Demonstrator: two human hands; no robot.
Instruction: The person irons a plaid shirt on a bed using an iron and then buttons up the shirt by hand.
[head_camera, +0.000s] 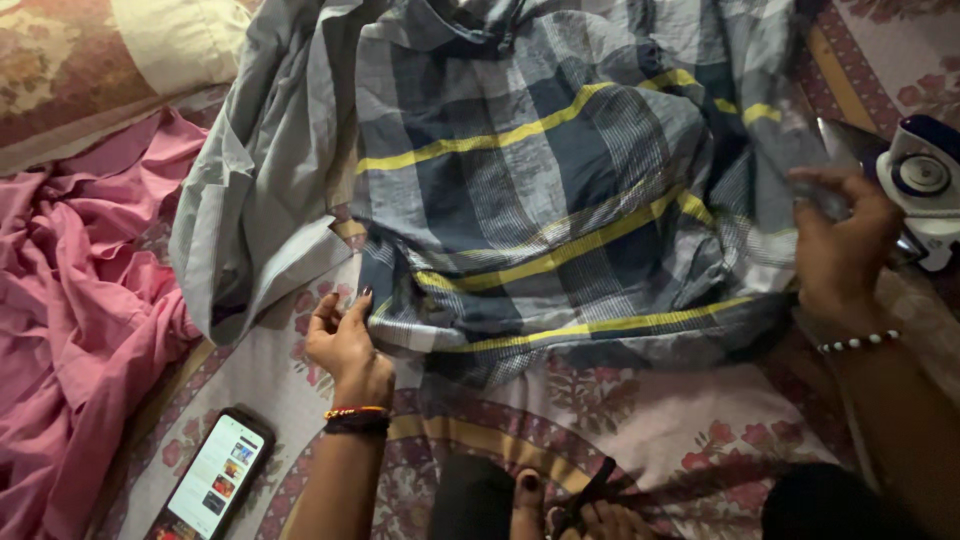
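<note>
Nearest the person, their own toes (530, 495) with dark-painted nails poke out on the floral bedsheet (690, 440), just below the hem of the checked shirt (560, 190). Below and to the left of the shirt a phone (212, 478) lies face up with its screen lit, well apart from the cloth, with a strip of bare sheet between them.

The left hand (345, 345), thread bands at the wrist, rests at the shirt's lower left corner. Its fingers are loosely spread and its fingertips just touch the hem, gripping nothing. The right hand (840, 245), a beaded bracelet at the wrist, is at the shirt's right edge, fingers curled over the fabric and pinching it there. Just right of that hand, beside the shirt's right edge, stands a white and blue iron (920, 185).

The shirt is spread across the middle of the sheet. It is grey and dark blue plaid crossed by thin yellow lines, and heavily creased, with its lower hem curving unevenly. To its left a plain grey cloth (255, 170) lies bunched against it. Further left is a heap of crumpled pink fabric (85, 300). Beyond that, up and left of the shirt, sits a patterned pillow (100, 60).
</note>
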